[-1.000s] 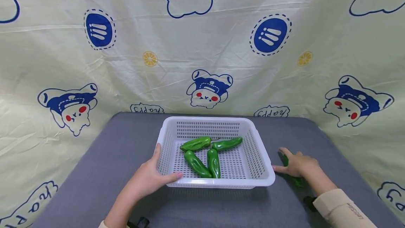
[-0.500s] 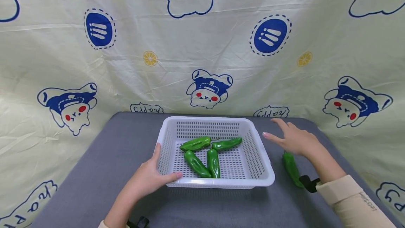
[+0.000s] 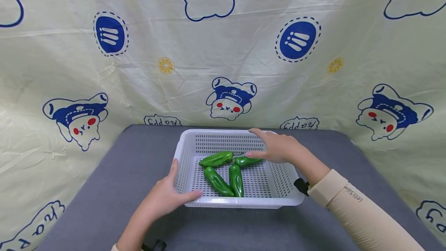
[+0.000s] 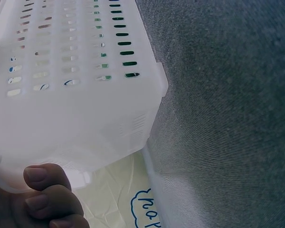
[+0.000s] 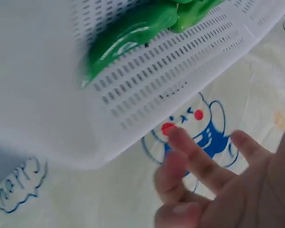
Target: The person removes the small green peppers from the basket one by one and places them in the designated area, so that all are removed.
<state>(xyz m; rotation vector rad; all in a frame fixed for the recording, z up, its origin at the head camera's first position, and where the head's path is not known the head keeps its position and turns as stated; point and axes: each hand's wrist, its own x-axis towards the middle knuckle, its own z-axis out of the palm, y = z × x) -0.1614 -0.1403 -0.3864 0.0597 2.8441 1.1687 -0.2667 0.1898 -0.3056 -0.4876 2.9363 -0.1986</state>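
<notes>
Basket: the white perforated basket [image 3: 244, 202] stands on the grey worktop [image 3: 139, 152], long side toward the person.
Peppers: four green ones lie on the basket floor: far-left pepper [image 3: 216, 159], far-right pepper [image 3: 245, 161], near-left pepper [image 3: 218, 181] and near-right pepper [image 3: 236, 180].
Left hand: the left hand [image 3: 167, 189] grips the basket's near-left corner, thumb at the near rim, fingers bent against the outside.
Right hand: the right hand [image 3: 278, 146] hangs over the far-right part of the basket; its fingers are spread wide and hold nothing.
Right-hand contact: none visible; the hand covers one end of the far-right pepper in the head view.
Handling, judged: a steady left grip should stop the basket sliding; any pinch at the far-right pepper is best taken across its body, thumb and index on opposite sides, since its glossy skin may slip.
Clearance, judged: the far rim and right wall crowd the right hand; a steep approach should avoid knocking either.
Obstructions: a black wrist device [image 3: 301, 186] sits close to the right rim; the beige sleeve [image 3: 366, 212] hides part of the worktop.
Surroundings: a printed backdrop [image 3: 230, 55] hangs behind the worktop.
</notes>
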